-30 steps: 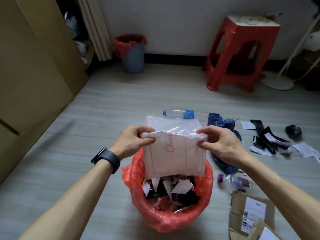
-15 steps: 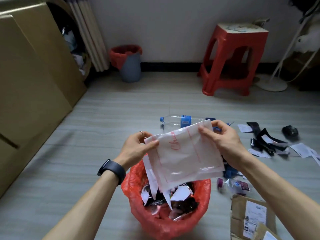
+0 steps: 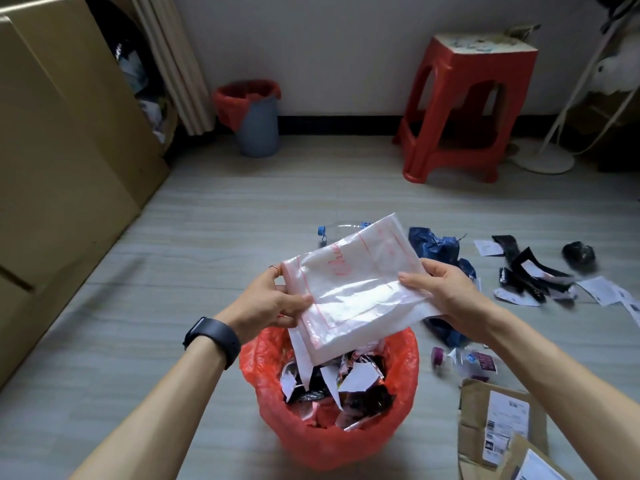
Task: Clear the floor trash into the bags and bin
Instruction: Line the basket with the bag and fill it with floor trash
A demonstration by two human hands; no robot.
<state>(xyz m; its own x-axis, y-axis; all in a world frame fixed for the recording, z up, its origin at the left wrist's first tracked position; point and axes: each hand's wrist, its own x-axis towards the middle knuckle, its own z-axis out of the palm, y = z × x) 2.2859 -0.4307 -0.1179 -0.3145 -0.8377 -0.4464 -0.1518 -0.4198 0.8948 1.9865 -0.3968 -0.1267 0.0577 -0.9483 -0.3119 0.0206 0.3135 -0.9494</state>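
1. Two bare hands hold one flat, clear plastic packet with red lettering and a white sheet inside (image 3: 360, 289), in the air just above a round bin lined with a red plastic bag (image 3: 332, 441).
2. The left hand (image 3: 273, 303) pinches the packet's left edge, with the thumb on top and the fingers underneath. A black smartwatch (image 3: 214, 337) sits on that wrist.
3. The right hand (image 3: 446, 289) pinches the right edge, with the thumb lying across the top and the fingers curled behind.
4. The packet is tilted: its far corner is raised and its near corner dips over the mouth of the red-lined bin.
5. Torn white paper and dark shiny wrappers (image 3: 346, 379) already fill the red-lined bin.
6. Much trash lies on the grey floor to the right:
   - a crumpled dark blue plastic bag (image 3: 436, 247), just beyond the right hand
   - black strips mixed with white paper slips (image 3: 526, 271)
   - a small black wad (image 3: 579, 254)
   - a small clear bottle with a purple cap (image 3: 464, 362)
   - brown cardboard mailers with white labels (image 3: 498, 420)
7. A clear plastic bottle with a blue cap (image 3: 323, 231) lies behind the packet and is mostly hidden by it.
8. A blue-grey bin with a red liner (image 3: 256, 123) stands against the far wall, well apart from a red plastic stool (image 3: 464, 105).
9. Large brown cardboard boxes (image 3: 52, 150) stand along the left.
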